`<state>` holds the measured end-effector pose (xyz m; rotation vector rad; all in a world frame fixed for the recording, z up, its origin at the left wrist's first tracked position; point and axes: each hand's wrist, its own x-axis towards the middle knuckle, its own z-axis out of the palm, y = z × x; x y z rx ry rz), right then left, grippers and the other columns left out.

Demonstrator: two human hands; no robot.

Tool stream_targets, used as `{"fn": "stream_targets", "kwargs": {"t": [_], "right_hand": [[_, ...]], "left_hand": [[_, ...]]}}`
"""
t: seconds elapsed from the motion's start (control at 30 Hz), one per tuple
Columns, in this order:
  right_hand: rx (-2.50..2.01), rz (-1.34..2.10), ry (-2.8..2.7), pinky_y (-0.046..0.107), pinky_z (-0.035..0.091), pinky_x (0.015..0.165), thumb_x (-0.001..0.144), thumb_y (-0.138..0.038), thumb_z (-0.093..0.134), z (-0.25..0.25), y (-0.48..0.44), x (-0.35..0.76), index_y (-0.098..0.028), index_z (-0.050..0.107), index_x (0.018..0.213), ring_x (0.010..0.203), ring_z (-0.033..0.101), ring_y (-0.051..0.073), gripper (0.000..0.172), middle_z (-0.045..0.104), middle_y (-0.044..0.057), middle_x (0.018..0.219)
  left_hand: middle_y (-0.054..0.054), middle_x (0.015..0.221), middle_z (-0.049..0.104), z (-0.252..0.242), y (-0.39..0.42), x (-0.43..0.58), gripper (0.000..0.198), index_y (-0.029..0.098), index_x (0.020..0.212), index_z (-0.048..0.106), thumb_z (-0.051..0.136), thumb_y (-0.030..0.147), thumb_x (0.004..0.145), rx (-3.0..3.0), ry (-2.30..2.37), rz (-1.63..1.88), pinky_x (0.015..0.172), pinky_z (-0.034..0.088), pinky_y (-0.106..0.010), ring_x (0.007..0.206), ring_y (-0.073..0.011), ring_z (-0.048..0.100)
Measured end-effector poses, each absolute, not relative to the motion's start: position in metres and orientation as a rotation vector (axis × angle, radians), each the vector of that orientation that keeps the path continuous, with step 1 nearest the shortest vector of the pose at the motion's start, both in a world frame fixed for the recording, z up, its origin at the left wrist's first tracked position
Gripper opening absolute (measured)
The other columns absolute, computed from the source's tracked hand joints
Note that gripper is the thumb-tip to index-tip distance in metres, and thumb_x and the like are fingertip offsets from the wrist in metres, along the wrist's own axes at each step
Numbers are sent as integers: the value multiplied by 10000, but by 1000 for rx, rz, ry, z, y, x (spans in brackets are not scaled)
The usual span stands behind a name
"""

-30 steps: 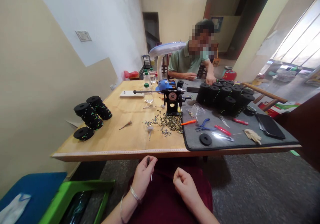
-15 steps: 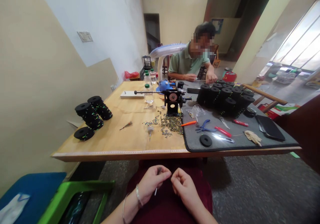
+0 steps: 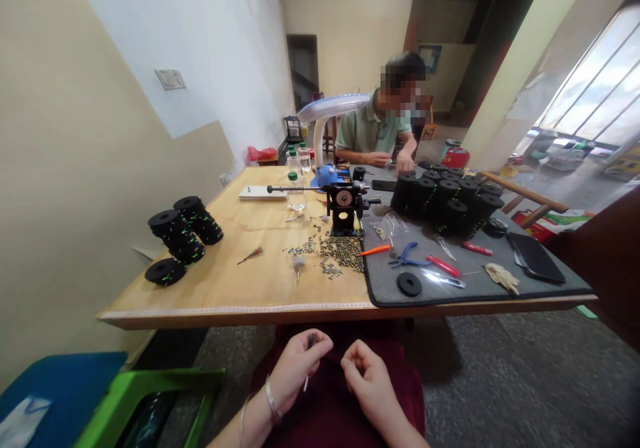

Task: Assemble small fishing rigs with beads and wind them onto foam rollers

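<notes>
Above my lap, my left hand (image 3: 300, 358) is closed around a small dark tuft (image 3: 313, 339), and a thin white stem pokes out below the fingers. Thumb and forefinger of my right hand (image 3: 367, 375) are pinched together a short gap away; whatever they hold, if anything, is too fine to see. Both hands are in front of the table edge. On the wooden table (image 3: 200, 295) ahead lie similar tufts, one whitish (image 3: 299, 268) and one brownish (image 3: 250, 255), beside a scatter of tiny dark pieces (image 3: 343, 250).
A black hand-cranked device (image 3: 344, 209) stands mid-table by a lamp (image 3: 333, 106). Black foam spools (image 3: 173, 235) are stacked left, more (image 3: 453, 198) right. Blue pliers (image 3: 404, 255) and a foam ring (image 3: 409, 284) lie on the grey mat (image 3: 480, 295). A co-worker (image 3: 373, 128) sits opposite.
My hands have drawn slightly apart, the left one moving left with the tuft. The co-worker's hand has shifted left near the spools, and their head has turned. My view has tilted slightly.
</notes>
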<state>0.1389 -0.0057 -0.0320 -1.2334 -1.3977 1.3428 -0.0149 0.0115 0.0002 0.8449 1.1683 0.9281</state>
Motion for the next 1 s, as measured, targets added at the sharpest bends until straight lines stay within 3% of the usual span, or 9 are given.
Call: {"fn": "stream_targets", "kwargs": {"t": [0.17, 0.47, 0.57, 0.67, 0.77, 0.83, 0.9, 1.0], "right_hand": [[-1257, 1230, -1492, 210, 292, 463, 801, -278, 509, -28, -6, 138, -200, 444, 637, 480, 367, 95, 193, 404, -64, 516], [-1260, 1207, -1547, 211, 312, 469, 810, -257, 508, -27, -6, 141, -195, 474, 637, 473, 399, 97, 186, 443, -59, 510], [-1250, 1259, -1578, 222, 383, 500, 835, -259, 499, -25, -4, 145, -195, 517, 678, 488, 503, 125, 170, 548, -29, 521], [-1215, 1204, -1591, 278, 476, 676, 815, -263, 559, -17, -3, 149, -200, 605, 878, 756, 638, 203, 101, 691, 60, 816], [-1121, 1217, -1524, 326, 481, 800, 801, -290, 607, -9, -2, 148, -221, 549, 1131, 1009, 598, 248, 342, 648, 112, 1090], [-1041, 1342, -1451, 314, 496, 745, 814, -343, 603, -7, -1, 145, -219, 516, 1162, 943, 620, 231, 379, 659, 104, 1027], [-1008, 1497, -1364, 258, 485, 579, 814, -431, 590, -10, 0, 140, -201, 532, 1084, 681, 631, 173, 360, 661, 46, 789], [-1040, 1591, -1305, 177, 343, 396, 773, -565, 575, -18, 3, 135, -173, 532, 913, 397, 450, 76, 419, 530, -51, 528]], "left_hand": [[63, 549, 468, 2, 7, -14, 347, 118, 735, 630, 728, 427, 611, 915, 1232, 842, 406, 181, -199, 418, -41, 287], [97, 475, 372, 0, 16, -14, 356, 136, 660, 599, 721, 465, 604, 925, 1247, 924, 415, 168, -202, 409, -47, 238], [76, 487, 419, 2, 18, -16, 305, 135, 638, 609, 695, 427, 637, 1040, 1296, 908, 442, 224, -207, 436, -63, 280], [39, 519, 503, 8, 17, -15, 233, 139, 608, 629, 662, 363, 665, 1227, 1328, 897, 509, 301, -224, 496, -96, 370], [28, 513, 520, 13, 14, -10, 184, 149, 582, 618, 633, 307, 676, 1354, 1352, 890, 531, 318, -233, 520, -118, 406], [17, 525, 541, 14, 12, -7, 159, 150, 588, 615, 612, 273, 688, 1411, 1358, 879, 528, 323, -232, 529, -127, 427], [0, 554, 576, 15, 10, -5, 136, 149, 617, 626, 586, 244, 705, 1460, 1348, 874, 527, 333, -232, 541, -136, 456], [-10, 568, 601, 15, 11, -5, 128, 152, 629, 638, 573, 226, 711, 1530, 1341, 860, 525, 339, -232, 547, -144, 479]]}}
